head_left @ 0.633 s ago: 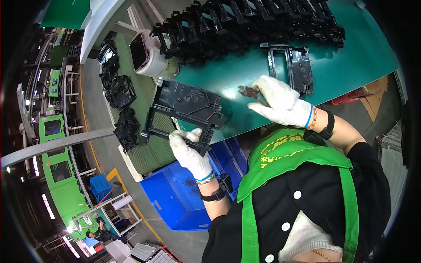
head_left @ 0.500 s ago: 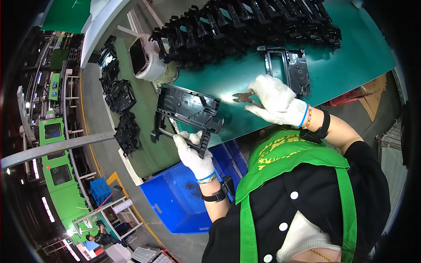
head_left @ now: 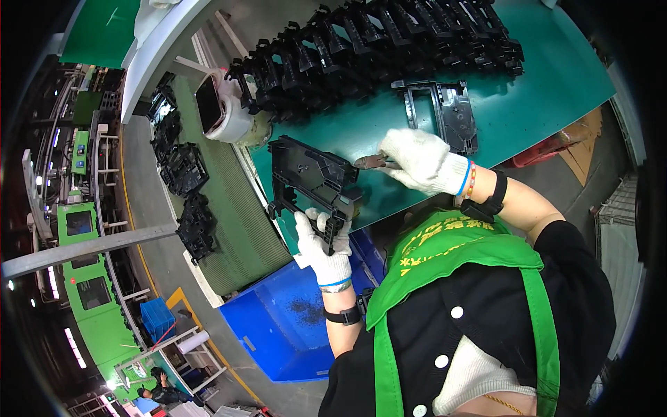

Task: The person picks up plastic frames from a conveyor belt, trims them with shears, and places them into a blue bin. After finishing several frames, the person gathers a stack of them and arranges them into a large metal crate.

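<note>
green machines (head_left: 94, 278) stand at the left of the workshop, and a textured green belt (head_left: 240, 240) carrying black moulded parts (head_left: 182, 170) runs beside the smooth green table (head_left: 549, 101). lines of yellow writing (head_left: 445, 240) cross the person's green apron (head_left: 451, 267), slanted by its folds. a long row of black pieces (head_left: 375, 55) fills the table's far side; one black frame (head_left: 456, 117) lies at the right, just beyond the right hand (head_left: 420, 162). that gloved hand has its fingers closed round a small plier-like tool (head_left: 369, 162). the gloved left hand (head_left: 324, 251) grips the near rail of a tilted black tray (head_left: 311, 167), raised over the table's left end. the tool's tip is close to the tray's right edge; whether they touch, i cannot tell. an open blue bin (head_left: 271, 320) sits below, nearer the person.
</note>
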### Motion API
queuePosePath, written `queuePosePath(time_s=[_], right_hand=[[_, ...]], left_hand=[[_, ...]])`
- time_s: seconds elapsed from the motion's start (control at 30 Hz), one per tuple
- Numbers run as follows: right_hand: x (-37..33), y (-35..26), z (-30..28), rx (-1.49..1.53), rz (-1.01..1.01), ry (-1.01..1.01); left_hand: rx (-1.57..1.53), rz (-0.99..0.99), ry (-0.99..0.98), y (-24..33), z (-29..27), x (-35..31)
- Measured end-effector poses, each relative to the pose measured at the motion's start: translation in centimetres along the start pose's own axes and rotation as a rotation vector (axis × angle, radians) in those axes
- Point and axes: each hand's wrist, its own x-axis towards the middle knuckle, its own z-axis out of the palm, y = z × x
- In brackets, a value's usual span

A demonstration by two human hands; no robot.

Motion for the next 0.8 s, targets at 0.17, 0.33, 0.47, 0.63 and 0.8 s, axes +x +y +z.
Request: queuePosePath(time_s=[0.17, 0.33, 0.47, 0.63, 0.8], right_hand=[[-2.1, 0.5, -1.3, 0.191, 0.307, -0.122], [-5.4, 2.5, -2.4, -0.010, 0.137, 0.035], [-6.6, 3.9, -1.1, -0.157, 0.269, 0.037], [-10.0, 4.3, -3.6, -0.051, 0.256, 0.243], [-19.3, 4.8, -8.7, 0.211, 0.508, 0.437]], left_hand=[[0.169, 0.004, 0.012, 0.3, -1.0, 0.7], [0.392, 0.064, -0.106, 1.1, -3.7, 2.5], [0.667, 0.010, -0.235, 1.2, -0.6, 2.2], [0.870, -0.143, -0.493, 1.0, 3.1, 2.0], [1.112, -0.290, -0.799, -1.7, 12.5, -1.9]])
